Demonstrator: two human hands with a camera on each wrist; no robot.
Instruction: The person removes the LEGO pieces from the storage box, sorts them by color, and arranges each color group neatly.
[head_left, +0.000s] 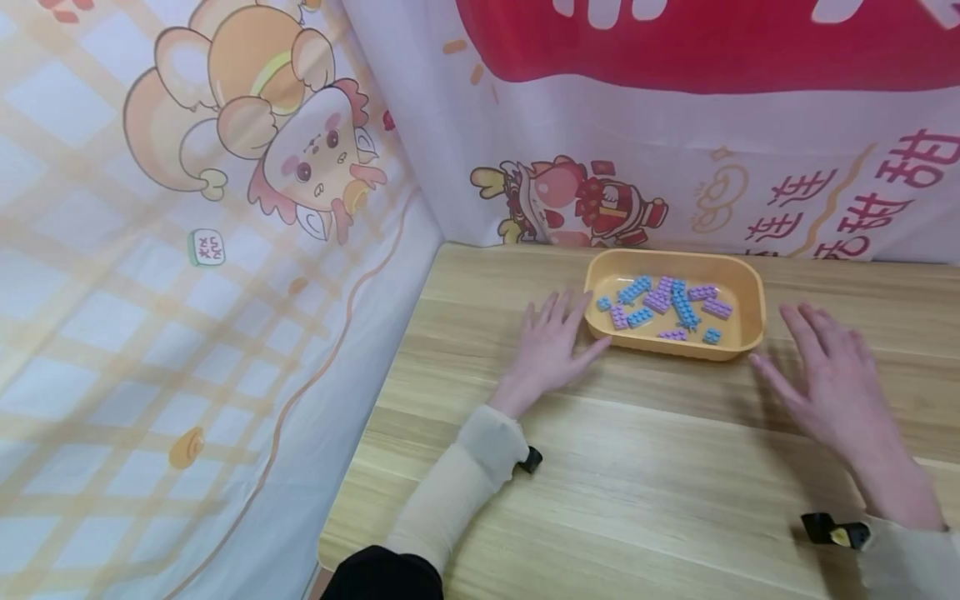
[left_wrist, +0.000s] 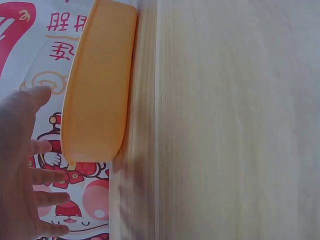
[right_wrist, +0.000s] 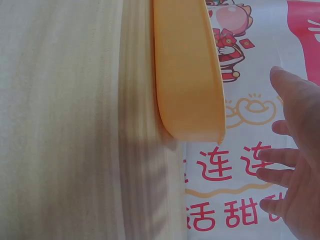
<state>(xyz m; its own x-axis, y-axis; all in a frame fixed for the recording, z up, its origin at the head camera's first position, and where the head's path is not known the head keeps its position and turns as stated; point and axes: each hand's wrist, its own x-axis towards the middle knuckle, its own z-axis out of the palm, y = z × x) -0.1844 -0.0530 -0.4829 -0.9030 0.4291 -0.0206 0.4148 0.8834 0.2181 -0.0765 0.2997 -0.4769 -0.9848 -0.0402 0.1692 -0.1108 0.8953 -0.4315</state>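
Observation:
A yellow-orange plastic tray (head_left: 720, 354) stands at the back of the table, with several blue toy bricks (head_left: 684, 305) and purple toy bricks (head_left: 717, 308) lying loose in it. My left hand (head_left: 551, 346) is spread at the tray's left end, fingertips right by the rim. On the other side, my right hand (head_left: 836, 383) is held with its fingers spread, a short gap from the tray's right end. Both wrist views show the tray's outer wall (left_wrist: 102, 85) beside straight fingers, and neither hand holds anything. The bricks are hidden in those views.
The wooden table (head_left: 637, 483) reaches back to a printed cloth (head_left: 675, 167) hanging behind the tray. Another patterned cloth (head_left: 225, 358) hangs along the table's left edge. Dark straps (head_left: 832, 531) sit at the wrists.

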